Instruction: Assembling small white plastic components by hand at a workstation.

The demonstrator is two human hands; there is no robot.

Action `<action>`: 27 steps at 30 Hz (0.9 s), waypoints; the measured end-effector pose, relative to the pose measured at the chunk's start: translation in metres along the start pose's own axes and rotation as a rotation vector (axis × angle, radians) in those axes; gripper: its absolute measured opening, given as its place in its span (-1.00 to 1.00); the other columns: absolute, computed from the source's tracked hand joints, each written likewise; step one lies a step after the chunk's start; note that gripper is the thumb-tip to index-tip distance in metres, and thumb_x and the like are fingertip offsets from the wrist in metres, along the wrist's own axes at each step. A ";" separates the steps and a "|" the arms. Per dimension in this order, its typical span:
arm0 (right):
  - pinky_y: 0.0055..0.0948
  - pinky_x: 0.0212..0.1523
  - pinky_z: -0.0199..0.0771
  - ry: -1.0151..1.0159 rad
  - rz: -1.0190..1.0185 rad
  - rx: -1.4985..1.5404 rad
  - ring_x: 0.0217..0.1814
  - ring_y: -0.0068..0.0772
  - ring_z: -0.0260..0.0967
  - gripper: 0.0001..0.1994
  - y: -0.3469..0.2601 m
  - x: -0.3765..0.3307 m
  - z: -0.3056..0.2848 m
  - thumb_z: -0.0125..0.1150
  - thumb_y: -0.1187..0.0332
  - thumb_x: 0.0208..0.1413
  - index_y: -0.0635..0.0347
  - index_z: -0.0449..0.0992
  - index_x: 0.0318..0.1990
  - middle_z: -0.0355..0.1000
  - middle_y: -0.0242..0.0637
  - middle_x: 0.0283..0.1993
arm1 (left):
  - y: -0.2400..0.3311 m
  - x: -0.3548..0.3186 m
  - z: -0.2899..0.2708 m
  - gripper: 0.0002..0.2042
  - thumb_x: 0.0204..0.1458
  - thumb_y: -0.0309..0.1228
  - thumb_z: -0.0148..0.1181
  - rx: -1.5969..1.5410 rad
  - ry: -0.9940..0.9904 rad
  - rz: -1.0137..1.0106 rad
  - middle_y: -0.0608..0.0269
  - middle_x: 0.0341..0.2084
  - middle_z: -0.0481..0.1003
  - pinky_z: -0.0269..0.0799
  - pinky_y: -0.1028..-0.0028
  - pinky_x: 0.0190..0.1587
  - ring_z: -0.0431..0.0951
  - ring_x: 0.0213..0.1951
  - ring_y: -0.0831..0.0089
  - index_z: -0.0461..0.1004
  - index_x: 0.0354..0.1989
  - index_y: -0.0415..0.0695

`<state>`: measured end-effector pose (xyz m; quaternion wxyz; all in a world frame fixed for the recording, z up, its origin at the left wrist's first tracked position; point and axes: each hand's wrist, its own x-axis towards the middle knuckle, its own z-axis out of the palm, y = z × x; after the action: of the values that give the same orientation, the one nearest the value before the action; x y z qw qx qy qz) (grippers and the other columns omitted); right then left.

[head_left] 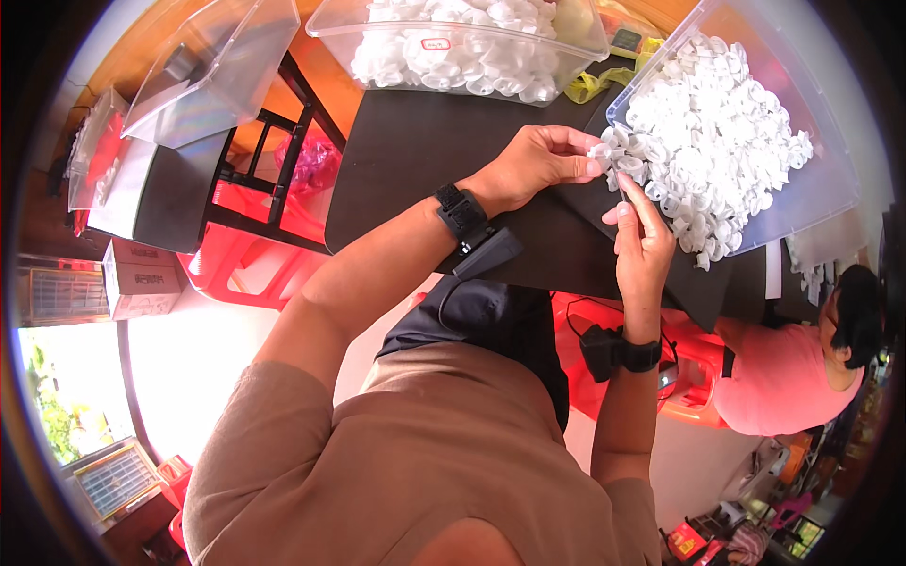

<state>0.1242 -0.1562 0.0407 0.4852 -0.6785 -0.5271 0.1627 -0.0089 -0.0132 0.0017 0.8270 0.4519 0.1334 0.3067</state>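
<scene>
At the near left edge of a heap of small white plastic pieces (717, 132), my left hand (533, 170) is closed, thumb and forefinger pinched on one white plastic piece (596, 154). My right hand (642, 241) is just to the right and nearer, its fingers closed around a thin, slim tool (621, 189). Its tip points up toward the white pieces; its exact kind is too small to make out. The heap lies in a clear plastic bin (821, 203), and some pieces spill over its near left side.
Another clear bin (377, 47), full of white pieces, stands at the back of the dark table (406, 141). A yellow plastic bag (599, 85) lies between the bins. An empty-looking clear container (212, 75) stands at the far left. A person in a pink top (788, 377) sits at the right.
</scene>
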 end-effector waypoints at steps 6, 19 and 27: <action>-0.56 -0.32 0.40 0.004 -0.016 -0.034 -0.42 -0.61 0.38 -0.70 0.000 0.001 0.000 0.01 0.48 0.23 0.21 0.52 0.08 0.51 -0.27 -0.41 | -0.001 0.001 -0.001 -0.66 0.05 -0.53 0.29 -0.004 -0.013 0.005 0.14 -0.17 0.56 0.51 0.46 0.01 0.57 -0.13 0.46 0.45 0.02 -0.31; -0.55 -0.32 0.40 0.007 -0.037 -0.056 -0.42 -0.59 0.38 -0.70 -0.001 0.001 -0.002 0.01 0.53 0.20 0.20 0.54 0.06 0.50 -0.27 -0.43 | 0.002 -0.002 0.002 -0.66 0.05 -0.53 0.29 0.014 -0.013 0.007 0.15 -0.16 0.56 0.50 0.47 0.02 0.57 -0.12 0.47 0.46 0.02 -0.30; -0.56 -0.32 0.40 0.010 -0.016 -0.030 -0.43 -0.60 0.37 -0.70 -0.002 0.002 -0.001 0.02 0.53 0.19 0.18 0.54 0.05 0.49 -0.30 -0.46 | 0.002 -0.001 0.002 -0.66 0.05 -0.53 0.29 0.016 -0.032 0.025 0.17 -0.17 0.56 0.50 0.48 0.02 0.56 -0.13 0.49 0.47 0.02 -0.29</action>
<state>0.1248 -0.1556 0.0435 0.4790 -0.6823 -0.5323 0.1473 -0.0097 -0.0143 0.0045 0.8216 0.4649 0.1169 0.3085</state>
